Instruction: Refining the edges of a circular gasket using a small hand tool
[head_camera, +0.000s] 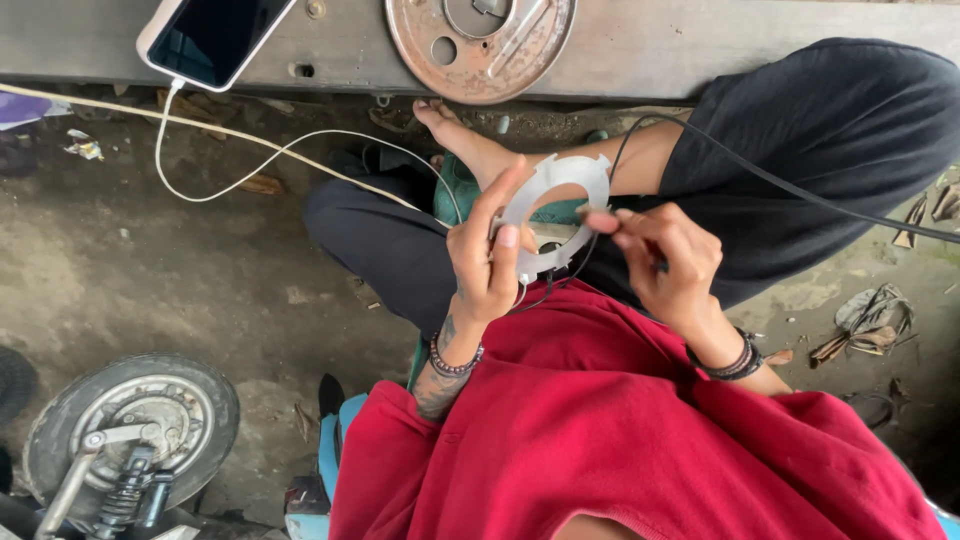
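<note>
My left hand (487, 255) grips a flat white ring-shaped plate (553, 210) with notched edges, holding it up in front of my crossed legs. My right hand (665, 262) pinches at the ring's right edge, where a thin black cable (800, 190) runs off to the right. Both wrists wear dark bead bracelets. I sit on the ground in a red shirt and black trousers, one bare foot (455, 135) stretched toward a wooden beam.
A rusty round metal plate (480, 45) and a phone (215, 35) lie on the beam (650, 45) ahead, with a white charging cable (250, 160) trailing over the dirt floor. A small wheel with a shock absorber (135, 430) sits at the lower left. Scraps litter the right side.
</note>
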